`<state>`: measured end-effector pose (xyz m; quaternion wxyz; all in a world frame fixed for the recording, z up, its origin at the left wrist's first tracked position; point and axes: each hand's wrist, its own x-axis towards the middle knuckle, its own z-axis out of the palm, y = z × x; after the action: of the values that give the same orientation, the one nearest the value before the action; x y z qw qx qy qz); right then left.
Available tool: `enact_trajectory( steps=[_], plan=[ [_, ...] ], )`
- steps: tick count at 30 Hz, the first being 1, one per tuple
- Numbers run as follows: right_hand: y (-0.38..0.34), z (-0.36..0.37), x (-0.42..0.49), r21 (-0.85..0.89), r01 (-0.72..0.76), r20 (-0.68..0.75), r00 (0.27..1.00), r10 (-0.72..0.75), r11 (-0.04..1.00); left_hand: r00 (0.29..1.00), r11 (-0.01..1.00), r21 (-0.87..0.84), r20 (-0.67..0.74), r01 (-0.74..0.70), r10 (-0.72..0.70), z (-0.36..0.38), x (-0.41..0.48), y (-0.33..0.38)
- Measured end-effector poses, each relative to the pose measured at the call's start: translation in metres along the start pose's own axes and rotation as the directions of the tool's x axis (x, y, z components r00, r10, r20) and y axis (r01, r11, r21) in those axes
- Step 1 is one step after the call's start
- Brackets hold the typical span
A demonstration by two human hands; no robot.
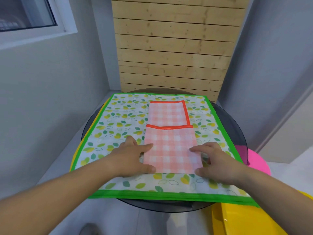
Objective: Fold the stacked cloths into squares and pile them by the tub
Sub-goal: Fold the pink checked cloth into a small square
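Left hand point(130, 160): fingers spread and straight, laid flat on the left edge of the pink checked cloth point(171, 150), thumb at its near edge. Right hand point(218, 163): likewise flat, forefinger and thumb touching the cloth's right edge.

Head view, contents:
- Pink checked cloth, orange-hemmed, folded to a long strip, lying on top of the leaf-print cloths point(118, 119).
- Leaf-print cloths, green-hemmed, stacked flat on a round dark table point(233, 126).
- Pink tub point(257, 160), just right of the table.
- Yellow object point(237, 219), near right.
- Wooden slat panel point(171, 48), behind.

Soft even light, faint shadows, wide-angle bending at soft edges.
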<state>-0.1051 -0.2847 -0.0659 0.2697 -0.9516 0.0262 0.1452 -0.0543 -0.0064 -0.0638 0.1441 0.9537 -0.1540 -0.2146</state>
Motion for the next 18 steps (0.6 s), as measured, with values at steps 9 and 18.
enact_trajectory(
  steps=[9,18],
  plan=[
    [0.009,-0.006,0.005,-0.025,0.235,-0.086,0.968,-0.236,0.972,0.982,0.987,-0.025,-0.111,-0.157,0.154,-0.010,0.005,-0.012],
    [-0.001,0.007,0.006,-0.191,0.475,-0.068,0.866,-0.495,0.859,0.901,0.910,0.016,-0.132,-0.414,0.413,-0.008,0.002,-0.008]
  ],
)
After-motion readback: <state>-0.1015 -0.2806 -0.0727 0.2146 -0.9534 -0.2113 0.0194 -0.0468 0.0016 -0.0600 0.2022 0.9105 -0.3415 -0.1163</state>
